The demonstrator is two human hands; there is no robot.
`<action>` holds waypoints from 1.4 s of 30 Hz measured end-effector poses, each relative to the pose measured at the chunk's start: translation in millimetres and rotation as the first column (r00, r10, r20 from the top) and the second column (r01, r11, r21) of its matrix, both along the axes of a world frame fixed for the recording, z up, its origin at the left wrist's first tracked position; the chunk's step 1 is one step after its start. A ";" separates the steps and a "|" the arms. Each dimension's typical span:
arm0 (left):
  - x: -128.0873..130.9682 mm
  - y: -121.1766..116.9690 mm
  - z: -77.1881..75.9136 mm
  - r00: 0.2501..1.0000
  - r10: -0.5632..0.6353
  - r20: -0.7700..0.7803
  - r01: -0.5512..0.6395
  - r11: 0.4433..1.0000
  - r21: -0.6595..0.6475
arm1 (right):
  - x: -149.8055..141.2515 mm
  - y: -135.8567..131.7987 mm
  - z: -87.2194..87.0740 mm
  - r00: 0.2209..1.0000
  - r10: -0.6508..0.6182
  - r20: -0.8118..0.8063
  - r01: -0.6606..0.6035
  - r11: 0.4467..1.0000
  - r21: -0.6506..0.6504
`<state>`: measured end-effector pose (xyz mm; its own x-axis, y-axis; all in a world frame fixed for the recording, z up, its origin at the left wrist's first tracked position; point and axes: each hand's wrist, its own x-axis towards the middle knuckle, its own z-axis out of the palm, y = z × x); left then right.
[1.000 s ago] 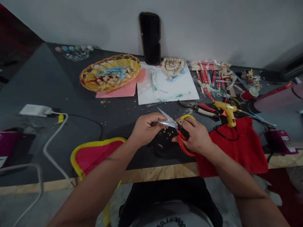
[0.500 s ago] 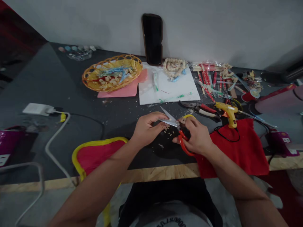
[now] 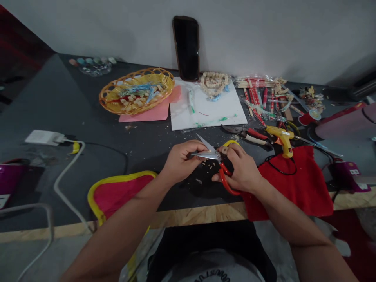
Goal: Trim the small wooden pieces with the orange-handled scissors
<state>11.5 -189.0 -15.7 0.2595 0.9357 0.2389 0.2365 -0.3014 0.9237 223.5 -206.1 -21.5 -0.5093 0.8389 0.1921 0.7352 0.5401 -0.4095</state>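
Note:
My right hand grips a pair of scissors by the red handles, with the blades spread apart and pointing left. A small tan piece shows at the fingers of that hand. Close against the blades, my left hand is closed in a pinch, and a tiny pale bit shows at its fingertips between the blades. Exactly what the left fingers hold is mostly hidden. Below the blades, several small pale offcuts lie on the dark table.
Behind the hands are pruning shears, a white board with a beaded string, and a wicker basket. A yellow glue gun rests near a red cloth. A phone leans on the wall.
The scissor blades have spread wider apart and their tips sit slightly further left. Both hands keep nearly the same place, while the whole view has shifted a little.

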 end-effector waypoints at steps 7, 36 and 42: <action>0.8 -0.9 -1.5 1.000 0.022 0.017 -0.022 0.999 -0.027 | -0.5 -0.9 -2.6 1.000 0.009 -0.029 -0.009 1.000 -0.008; 2.1 0.1 -2.7 0.999 0.036 -0.033 -0.036 0.999 -0.009 | -2.2 -0.9 -1.8 0.998 -0.056 0.038 0.056 0.998 0.019; 2.9 -1.5 -5.3 0.998 0.069 0.009 -0.069 0.997 -0.020 | -2.4 -3.7 0.4 0.999 -0.043 0.030 0.043 0.999 -0.003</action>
